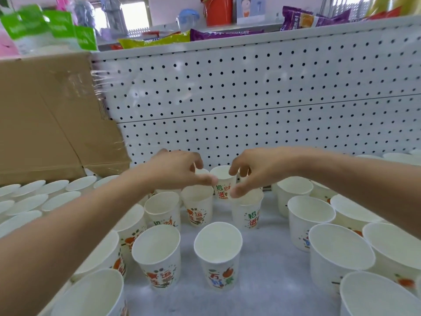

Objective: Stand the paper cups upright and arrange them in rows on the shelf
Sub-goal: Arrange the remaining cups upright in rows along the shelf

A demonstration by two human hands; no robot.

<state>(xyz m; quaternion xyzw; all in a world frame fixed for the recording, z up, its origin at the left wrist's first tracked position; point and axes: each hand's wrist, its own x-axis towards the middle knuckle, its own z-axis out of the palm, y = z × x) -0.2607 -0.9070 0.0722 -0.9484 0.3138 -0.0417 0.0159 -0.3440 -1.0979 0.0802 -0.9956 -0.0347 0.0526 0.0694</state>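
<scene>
Centrally, the right hand (255, 171) pinches a tapered printed paper cup (223, 179); left hand (178, 171) grip unclear.

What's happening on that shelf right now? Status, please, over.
Right hand pinching back cup at the pegboard. Left hand thumb against it, grip unclear. Neighbouring cups upright, crowding close in front.

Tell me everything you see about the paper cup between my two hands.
The paper cup stands upright on the white shelf, close to the pegboard, behind other upright cups. It looks like thin white paper, empty inside, printed with green, orange and red characters. The right hand seems to pinch its right wall, fingers over the rim, thumb outside. The left hand lays its thumb at the cup's left side; whether it grips is unclear.
</scene>
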